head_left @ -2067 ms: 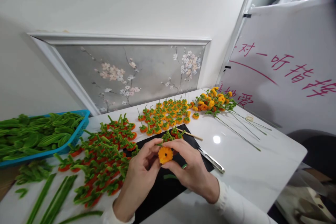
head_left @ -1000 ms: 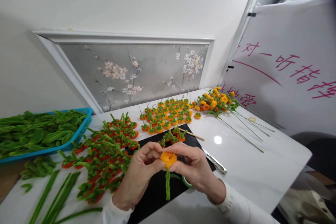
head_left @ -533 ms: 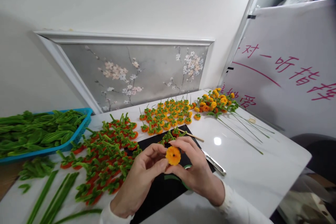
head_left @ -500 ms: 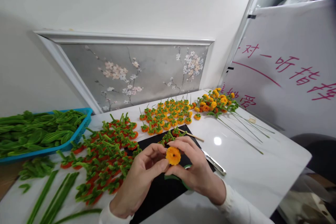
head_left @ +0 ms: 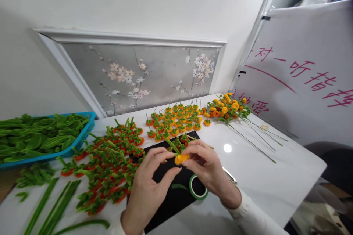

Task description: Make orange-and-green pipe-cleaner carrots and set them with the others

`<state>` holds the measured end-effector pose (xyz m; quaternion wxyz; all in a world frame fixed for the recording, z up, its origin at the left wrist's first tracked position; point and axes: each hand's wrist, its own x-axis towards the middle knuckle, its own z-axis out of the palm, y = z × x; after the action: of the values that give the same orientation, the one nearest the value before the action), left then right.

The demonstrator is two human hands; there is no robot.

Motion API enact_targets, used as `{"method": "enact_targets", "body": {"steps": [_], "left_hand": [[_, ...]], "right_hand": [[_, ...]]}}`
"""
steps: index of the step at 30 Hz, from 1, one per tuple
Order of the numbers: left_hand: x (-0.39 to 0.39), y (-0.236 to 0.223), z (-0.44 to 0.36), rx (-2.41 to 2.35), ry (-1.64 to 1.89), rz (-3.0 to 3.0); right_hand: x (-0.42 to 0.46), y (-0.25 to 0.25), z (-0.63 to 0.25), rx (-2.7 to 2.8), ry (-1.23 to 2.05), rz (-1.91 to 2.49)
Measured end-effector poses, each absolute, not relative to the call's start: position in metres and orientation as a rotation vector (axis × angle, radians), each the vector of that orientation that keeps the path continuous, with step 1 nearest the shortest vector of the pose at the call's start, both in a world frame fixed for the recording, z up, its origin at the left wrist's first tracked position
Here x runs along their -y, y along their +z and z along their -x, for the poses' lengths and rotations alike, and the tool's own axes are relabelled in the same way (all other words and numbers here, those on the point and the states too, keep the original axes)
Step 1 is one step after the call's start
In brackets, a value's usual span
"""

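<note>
A small yellow-orange pipe-cleaner flower [head_left: 181, 159] is pinched between the thumb and fingers of my right hand [head_left: 208, 167]. Its petals now appear side-on. My left hand [head_left: 151, 183] is beside it on the left, thumb and fingers apart around the flower's edge. Beneath both hands lies a black mat [head_left: 162, 205]. On that mat, just below my right hand, rests a roll of green tape [head_left: 198, 187] with a loose end. Green-stemmed red flower heads [head_left: 183, 138] sit at the mat's far end, partly hidden by my fingers.
Many red-orange flower heads with green stems [head_left: 107, 169] cover the table's left. Yellow ones [head_left: 179, 117] stand in rows behind, beside a bunch of stemmed flowers [head_left: 228, 106]. A blue basket [head_left: 74, 150] holds green leaves. Green strips [head_left: 60, 205] lie front left; tweezers [head_left: 230, 176] lie right.
My left thumb and fingers have parted from the flower. The flower has turned from face-on to side-on in my right hand, and the tape roll shows more fully.
</note>
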<state>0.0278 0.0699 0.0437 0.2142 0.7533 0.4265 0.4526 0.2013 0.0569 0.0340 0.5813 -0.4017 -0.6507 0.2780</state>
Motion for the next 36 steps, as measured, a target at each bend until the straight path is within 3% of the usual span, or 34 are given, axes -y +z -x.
{"method": "enact_targets", "body": {"steps": [9, 19, 29, 33, 36], "left_hand": [[-0.066, 0.039, -0.032, -1.048, 1.296, -2.197], [-0.063, 0.033, -0.031, -0.93, 1.47, -2.485], [-0.068, 0.02, -0.021, -0.611, 1.323, -2.689], [-0.068, 0.023, -0.027, -0.848, 1.432, -2.529], [-0.067, 0.027, -0.03, -1.082, 1.481, -2.266]], "right_hand": [[-0.053, 0.033, -0.2, 1.623, 0.567, 0.959], [-0.05, 0.035, -0.189, 1.249, 1.175, 0.845], [-0.051, 0.038, -0.189, 1.212, 1.257, 1.029], [-0.051, 0.043, -0.195, 1.217, 1.265, 0.941], [-0.05, 0.045, -0.201, 1.31, 1.066, 0.865]]}}
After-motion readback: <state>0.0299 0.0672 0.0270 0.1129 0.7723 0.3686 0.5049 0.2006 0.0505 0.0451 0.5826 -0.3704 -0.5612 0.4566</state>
